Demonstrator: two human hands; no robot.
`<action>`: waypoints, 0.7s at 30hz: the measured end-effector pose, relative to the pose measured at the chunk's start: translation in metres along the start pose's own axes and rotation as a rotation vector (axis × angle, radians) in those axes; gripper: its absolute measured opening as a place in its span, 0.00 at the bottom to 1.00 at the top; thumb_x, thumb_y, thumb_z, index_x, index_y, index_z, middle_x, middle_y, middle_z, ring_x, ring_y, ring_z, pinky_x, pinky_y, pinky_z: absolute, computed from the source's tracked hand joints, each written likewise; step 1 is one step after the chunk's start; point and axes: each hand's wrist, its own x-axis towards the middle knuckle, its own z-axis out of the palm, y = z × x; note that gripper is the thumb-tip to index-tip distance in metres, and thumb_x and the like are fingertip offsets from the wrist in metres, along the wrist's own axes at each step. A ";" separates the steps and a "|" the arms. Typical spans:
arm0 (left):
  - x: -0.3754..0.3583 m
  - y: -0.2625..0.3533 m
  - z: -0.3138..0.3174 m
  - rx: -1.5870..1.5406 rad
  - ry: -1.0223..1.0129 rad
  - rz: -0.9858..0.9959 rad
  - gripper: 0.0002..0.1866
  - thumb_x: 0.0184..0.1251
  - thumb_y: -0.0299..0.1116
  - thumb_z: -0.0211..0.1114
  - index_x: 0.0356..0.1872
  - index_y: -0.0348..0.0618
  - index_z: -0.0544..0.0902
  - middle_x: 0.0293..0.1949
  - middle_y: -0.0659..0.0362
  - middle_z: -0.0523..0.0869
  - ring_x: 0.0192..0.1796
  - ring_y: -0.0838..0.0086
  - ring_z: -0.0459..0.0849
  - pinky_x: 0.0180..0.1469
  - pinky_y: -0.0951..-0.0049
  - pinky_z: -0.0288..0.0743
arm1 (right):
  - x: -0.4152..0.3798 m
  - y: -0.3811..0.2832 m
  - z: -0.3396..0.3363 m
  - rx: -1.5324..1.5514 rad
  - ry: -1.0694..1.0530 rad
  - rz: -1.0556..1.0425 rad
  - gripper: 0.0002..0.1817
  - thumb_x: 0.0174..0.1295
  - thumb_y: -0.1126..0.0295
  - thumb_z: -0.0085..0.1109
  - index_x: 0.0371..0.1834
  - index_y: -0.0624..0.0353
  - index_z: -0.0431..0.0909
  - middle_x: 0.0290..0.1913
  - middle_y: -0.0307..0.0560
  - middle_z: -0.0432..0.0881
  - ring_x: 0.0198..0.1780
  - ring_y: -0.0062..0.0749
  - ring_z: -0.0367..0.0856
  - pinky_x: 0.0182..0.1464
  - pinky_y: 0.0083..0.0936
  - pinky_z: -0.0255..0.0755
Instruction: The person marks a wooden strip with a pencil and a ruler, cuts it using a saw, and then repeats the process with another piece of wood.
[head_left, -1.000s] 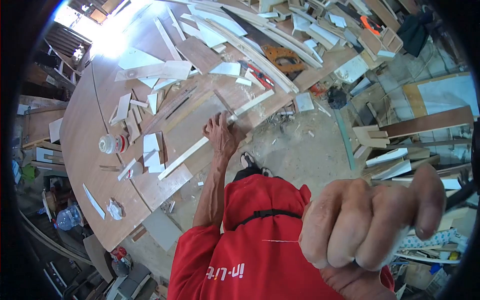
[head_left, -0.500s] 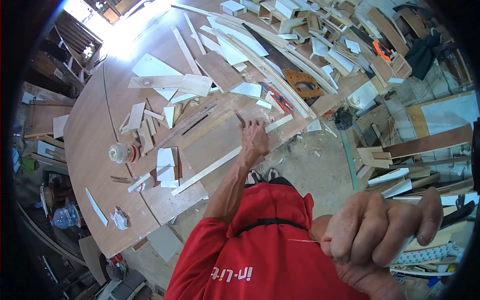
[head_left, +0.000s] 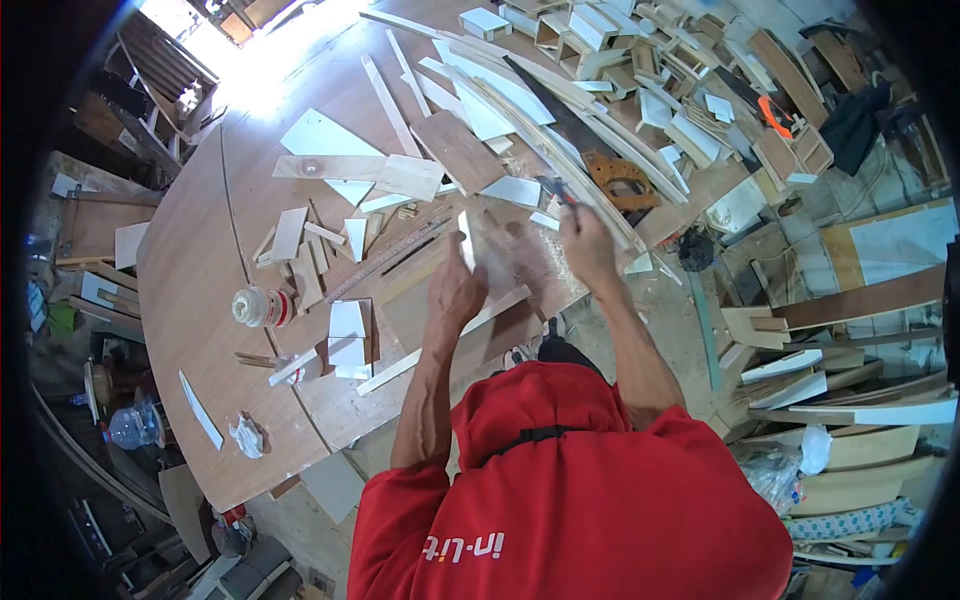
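Observation:
My left hand (head_left: pixel 458 295) is closed around a short strip of wood with a white face (head_left: pixel 466 240), which stands up from its fingers over the workbench. To its right, my right hand (head_left: pixel 588 245) is closed on a tool with a dark head and some red on it (head_left: pixel 557 190); blur hides its exact kind. Below both hands lies a long pale wooden strip (head_left: pixel 440 342) along the bench edge. A handsaw with a wooden handle (head_left: pixel 620 182) rests just beyond my right hand.
White and brown offcuts (head_left: pixel 450 150) cover the bench (head_left: pixel 185 300). At left stand a jar (head_left: pixel 262 307) and a cup with a stick across it (head_left: pixel 295 367). Small wooden boxes (head_left: pixel 590 28) pile up at the far right. Boards (head_left: pixel 860 295) lean beside the floor at right.
My right hand has come down from near the camera to the bench and taken hold of the tool. My left hand has shifted left and now holds the white-faced strip upright.

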 end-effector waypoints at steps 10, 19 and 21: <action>-0.022 -0.046 -0.018 -0.048 -0.055 0.063 0.17 0.62 0.32 0.57 0.51 0.41 0.83 0.27 0.43 0.84 0.34 0.51 0.85 0.40 0.57 0.75 | 0.009 0.018 0.082 -0.241 -0.197 -0.287 0.18 0.60 0.60 0.61 0.47 0.62 0.78 0.46 0.57 0.74 0.52 0.53 0.75 0.50 0.45 0.74; -0.022 -0.033 -0.009 0.143 0.107 0.138 0.03 0.60 0.29 0.60 0.31 0.42 0.81 0.26 0.48 0.84 0.34 0.52 0.83 0.38 0.54 0.73 | 0.036 0.041 0.059 -0.367 -0.006 -0.364 0.16 0.57 0.59 0.64 0.42 0.60 0.80 0.47 0.53 0.73 0.51 0.49 0.73 0.47 0.44 0.77; -0.021 -0.034 -0.005 0.214 0.130 0.155 0.03 0.60 0.30 0.61 0.32 0.44 0.81 0.30 0.49 0.84 0.38 0.53 0.82 0.40 0.54 0.73 | 0.036 0.049 0.044 -0.458 0.040 -0.288 0.18 0.57 0.59 0.65 0.44 0.59 0.79 0.47 0.51 0.73 0.51 0.48 0.73 0.47 0.43 0.77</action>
